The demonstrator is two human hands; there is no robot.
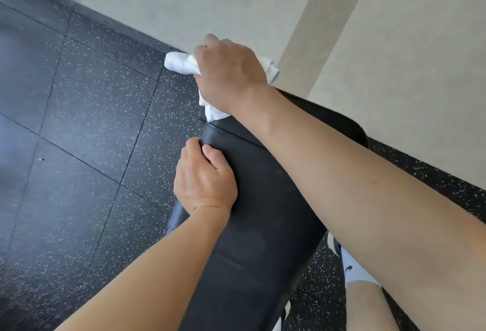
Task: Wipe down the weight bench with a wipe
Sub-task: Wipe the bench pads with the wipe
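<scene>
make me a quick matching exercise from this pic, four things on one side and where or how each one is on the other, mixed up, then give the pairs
Things:
1. wipe
2. left hand
3. right hand
4. sock

States:
A. grips the near left edge of the bench
B. white, bunched at the far end of the bench
C. pale, with a dark logo, right of the bench
D. holds the wipe at the bench's far end

Pairs: 1-B, 2-A, 3-D, 4-C
</scene>
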